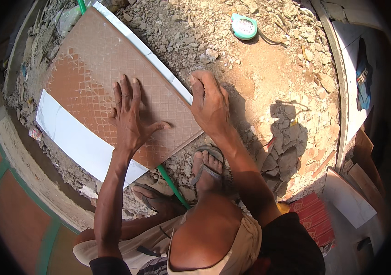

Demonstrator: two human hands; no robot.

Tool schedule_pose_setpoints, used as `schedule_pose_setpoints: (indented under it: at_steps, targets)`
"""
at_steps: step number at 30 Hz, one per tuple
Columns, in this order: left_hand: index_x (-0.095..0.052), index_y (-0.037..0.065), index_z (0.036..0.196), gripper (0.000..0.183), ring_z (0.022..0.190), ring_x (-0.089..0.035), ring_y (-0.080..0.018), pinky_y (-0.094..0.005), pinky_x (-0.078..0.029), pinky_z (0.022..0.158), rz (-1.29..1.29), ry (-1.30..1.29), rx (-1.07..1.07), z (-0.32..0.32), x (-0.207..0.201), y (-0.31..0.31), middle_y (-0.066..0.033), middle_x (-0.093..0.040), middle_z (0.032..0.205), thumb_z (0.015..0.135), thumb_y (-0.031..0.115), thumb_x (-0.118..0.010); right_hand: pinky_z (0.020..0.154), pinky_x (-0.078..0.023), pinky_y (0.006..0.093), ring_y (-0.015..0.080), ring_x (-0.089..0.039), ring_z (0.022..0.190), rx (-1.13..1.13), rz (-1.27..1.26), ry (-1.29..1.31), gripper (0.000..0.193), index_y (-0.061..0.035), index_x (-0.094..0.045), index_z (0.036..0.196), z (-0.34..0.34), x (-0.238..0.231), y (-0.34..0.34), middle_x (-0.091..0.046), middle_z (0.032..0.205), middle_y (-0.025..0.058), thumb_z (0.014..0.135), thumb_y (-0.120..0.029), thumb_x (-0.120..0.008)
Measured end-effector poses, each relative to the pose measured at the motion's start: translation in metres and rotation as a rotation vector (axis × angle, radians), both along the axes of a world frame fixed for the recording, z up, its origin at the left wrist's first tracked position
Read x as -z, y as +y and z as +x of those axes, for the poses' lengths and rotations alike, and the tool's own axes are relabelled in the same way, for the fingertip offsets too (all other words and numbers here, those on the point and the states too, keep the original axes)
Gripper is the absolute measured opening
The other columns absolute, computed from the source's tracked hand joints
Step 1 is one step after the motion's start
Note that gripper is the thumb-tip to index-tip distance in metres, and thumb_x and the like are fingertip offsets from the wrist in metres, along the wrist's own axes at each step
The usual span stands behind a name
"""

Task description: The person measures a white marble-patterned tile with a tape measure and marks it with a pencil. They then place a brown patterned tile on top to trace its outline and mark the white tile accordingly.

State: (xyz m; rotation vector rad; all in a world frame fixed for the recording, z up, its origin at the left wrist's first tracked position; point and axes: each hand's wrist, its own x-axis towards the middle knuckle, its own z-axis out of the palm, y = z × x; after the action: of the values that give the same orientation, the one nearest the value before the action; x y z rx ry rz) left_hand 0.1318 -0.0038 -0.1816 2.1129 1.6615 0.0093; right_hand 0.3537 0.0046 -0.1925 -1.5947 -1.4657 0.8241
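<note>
Tile lay face-down on rubble, pinned flat under one palm and gripped at its edge by the other.

The brown tile (99,68), its ribbed back up, rested on white tiles (74,137) over loose rubble (259,78). The left hand (131,117) was spread open, pressing flat on it; the right hand (209,101) was curled over the tile's right edge, fingers gripping there. It looked stiff, fairly heavy and brittle, likely to chip at corners or crack if flexed, with a dusty back offering decent friction; opposite long edges seemed the safest hold. A green hose (170,183) ran under the stack towards the sandalled foot (207,167), a teal tape measure (244,26) lay well apart on the rubble, and uneven stones beside the edge crowded any grip underneath.
</note>
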Motion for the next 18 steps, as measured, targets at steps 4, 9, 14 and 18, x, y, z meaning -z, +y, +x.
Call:
schedule_pose_setpoints:
  at_steps: [4, 9, 14, 18]
  targets:
    - [-0.020, 0.001, 0.157, 0.106, 0.148, -0.020, -0.0443, -0.0585, -0.027, 0.117, 0.093, -0.146, -0.679, -0.042, -0.012, -0.025, -0.0293, -0.023, 0.158, 0.083, 0.050, -0.078, 0.085, -0.048, 0.0519, 0.0425, -0.059, 0.099, -0.133, -0.132, -0.146, 0.011, 0.0006, -0.051, 0.106, -0.020, -0.015, -0.024, -0.057, 0.111, 0.0260, 0.096, -0.004, -0.050]
    - [-0.018, -0.008, 0.152, 0.098, 0.131, -0.026, -0.0475, -0.0595, -0.034, 0.108, -0.255, -0.018, -1.137, -0.096, -0.009, -0.057, -0.0313, -0.015, 0.149, 0.094, 0.061, -0.058, 0.101, -0.038, 0.0581, 0.0473, -0.045, 0.120, -0.184, -0.063, -0.463, 0.022, 0.0006, -0.048, 0.116, -0.063, -0.008, -0.047, -0.045, 0.134, 0.0280, 0.096, -0.006, -0.052]
    - [-0.042, -0.005, 0.129, 0.075, 0.125, -0.042, -0.0404, -0.0477, -0.041, 0.103, -0.396, -0.149, -1.198, -0.077, 0.002, -0.056, -0.0265, -0.033, 0.134, 0.093, 0.058, -0.060, 0.097, -0.039, 0.0585, 0.0457, -0.046, 0.117, -0.121, -0.163, -0.469, 0.021, 0.0004, -0.047, 0.115, -0.076, -0.009, -0.048, -0.046, 0.129, 0.0261, 0.096, -0.008, -0.053]
    - [-0.041, -0.005, 0.134, 0.081, 0.123, -0.047, -0.0409, -0.0504, -0.044, 0.101, -0.350, 0.003, -1.319, -0.071, 0.002, -0.043, -0.0276, -0.039, 0.133, 0.089, 0.057, -0.066, 0.093, -0.040, 0.0570, 0.0448, -0.047, 0.112, -0.071, -0.316, -0.373, 0.018, -0.0002, -0.047, 0.112, -0.078, -0.012, -0.045, -0.048, 0.119, 0.0251, 0.097, -0.008, -0.053]
